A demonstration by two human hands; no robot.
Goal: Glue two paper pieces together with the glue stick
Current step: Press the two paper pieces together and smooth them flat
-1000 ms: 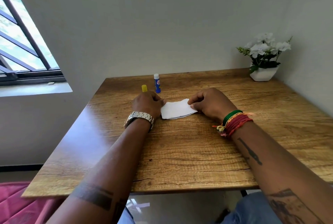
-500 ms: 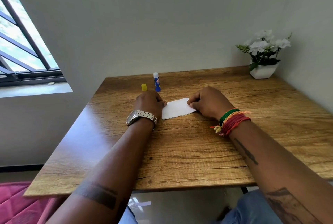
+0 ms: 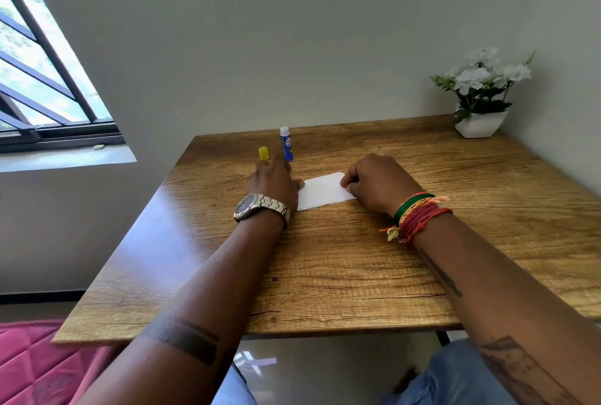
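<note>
The head view shows the white paper (image 3: 325, 191) lying flat on the wooden table (image 3: 357, 268), between the two hands. Only one sheet outline is plain; whether a second piece sits exactly on top cannot be told from here. The glue stick (image 3: 286, 144) stands upright and uncapped, white tip showing, just beyond the left hand (image 3: 274, 181), with its yellow cap (image 3: 263, 154) beside it at that hand's fingertips. A white pot of flowers (image 3: 481, 102) sits well apart in the far right corner.

The step in hand appears to be pressing the pieces together, or reaching for the cap to close the stick. To do the pressing well, both edges should stay aligned while pressure runs from the middle outward, so no corner lifts and no glue smears onto the table.

The right hand (image 3: 377, 185) has its grip curled almost closed, fingertips resting on the paper's right end and pinning it down rather than lifting it. The left hand's grip is loosely open, holding nothing; its thumb side touches the paper's left end while the fingers stretch toward the cap, and contact there cannot be confirmed.
</note>
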